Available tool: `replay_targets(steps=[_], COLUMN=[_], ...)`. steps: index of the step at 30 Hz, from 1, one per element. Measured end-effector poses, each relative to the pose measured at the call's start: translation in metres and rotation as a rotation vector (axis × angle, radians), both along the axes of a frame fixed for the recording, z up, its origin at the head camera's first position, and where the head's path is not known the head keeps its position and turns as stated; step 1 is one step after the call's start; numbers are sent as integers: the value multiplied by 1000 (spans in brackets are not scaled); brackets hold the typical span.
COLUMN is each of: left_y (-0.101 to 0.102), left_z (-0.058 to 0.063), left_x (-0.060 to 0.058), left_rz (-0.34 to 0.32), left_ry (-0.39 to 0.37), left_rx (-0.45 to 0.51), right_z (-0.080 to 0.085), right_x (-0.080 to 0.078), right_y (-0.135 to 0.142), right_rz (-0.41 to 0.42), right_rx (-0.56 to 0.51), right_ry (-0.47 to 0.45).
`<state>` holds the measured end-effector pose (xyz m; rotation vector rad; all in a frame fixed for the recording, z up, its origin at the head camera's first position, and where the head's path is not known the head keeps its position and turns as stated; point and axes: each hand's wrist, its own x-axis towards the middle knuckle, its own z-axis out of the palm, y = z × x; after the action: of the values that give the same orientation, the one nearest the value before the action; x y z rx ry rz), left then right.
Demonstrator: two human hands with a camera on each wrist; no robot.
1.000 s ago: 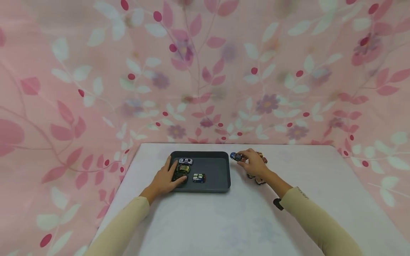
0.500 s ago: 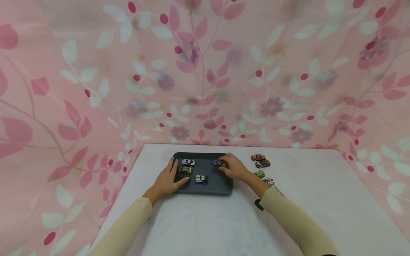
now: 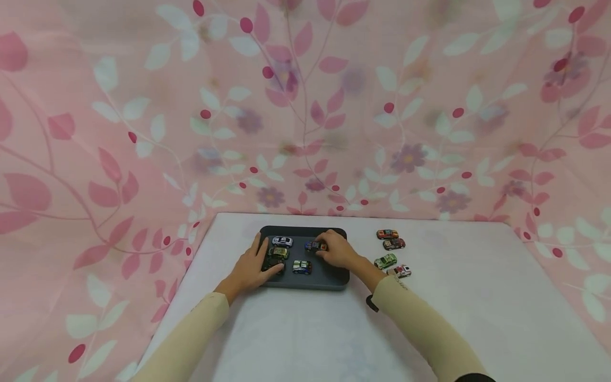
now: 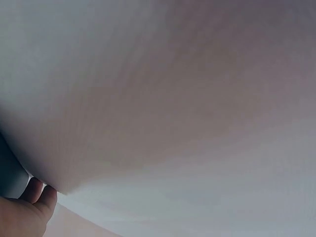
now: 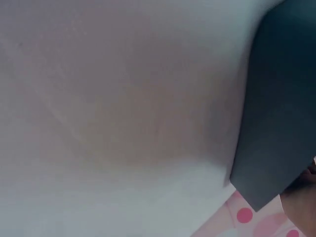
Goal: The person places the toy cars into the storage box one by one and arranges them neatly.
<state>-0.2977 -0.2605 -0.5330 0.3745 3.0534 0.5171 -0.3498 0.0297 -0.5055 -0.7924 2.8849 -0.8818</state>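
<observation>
My right hand (image 3: pixel 340 252) pinches a blue and dark toy car (image 3: pixel 312 245) low over the back middle of a dark grey tray (image 3: pixel 305 286). Along the tray's left rim rests my left hand (image 3: pixel 248 268), fingers stretched out, its thumb reaching inside. That thumb partly covers a dark toy car (image 3: pixel 275 263). Beyond it in a column are a yellow-green car (image 3: pixel 279 253) and a white one (image 3: pixel 282 242). A white, green and blue car (image 3: pixel 302 267) sits to their right. In the left wrist view, fingertips of my left hand (image 4: pixel 27 212) show beside the tray (image 4: pixel 10 173).
Right of the tray on the white-covered table (image 3: pixel 453 297) lie an orange car (image 3: pixel 387 234), a dark red one (image 3: pixel 393 244), a green one (image 3: pixel 385 260) and a white-red one (image 3: pixel 400 271). A pink floral cloth (image 3: pixel 305 132) hangs behind.
My right hand has carried the blue and dark toy car leftward from beside the tray to over its inside. The cars on the right have come into sight. My left hand stays at the rim.
</observation>
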Motion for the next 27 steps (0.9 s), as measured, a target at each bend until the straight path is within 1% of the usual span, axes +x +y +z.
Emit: replay_targets(steps=[3,6,9,13,18,23,27], left_y=[-1,0,1,4,4,2,1], left_z=[1,-1,-4,-5,-3,1,1], left_x=[0,-1,0,1,1,-1,-3], left_rz=[3,-2,-2,9,14,24,30], left_ry=[6,10,-8,-37,-24,-19,-22], left_rx=[-6,-8,-1,-12,-11,-14,-24], right_z=[-5,-7,-10,-17,-22,-23,-22], right_x=[-5,-5,-3,-3,-7,-11,-12], right_y=[-6,-11,-15,-18,-20,-22,-24], right_rz=[-13,-14,-8,-5,0,8,11], right_rx=[-21,-29,-45,-51,-66,-85,-96], right_ry=[-31,-63,-98,-112,-117,-140,-161])
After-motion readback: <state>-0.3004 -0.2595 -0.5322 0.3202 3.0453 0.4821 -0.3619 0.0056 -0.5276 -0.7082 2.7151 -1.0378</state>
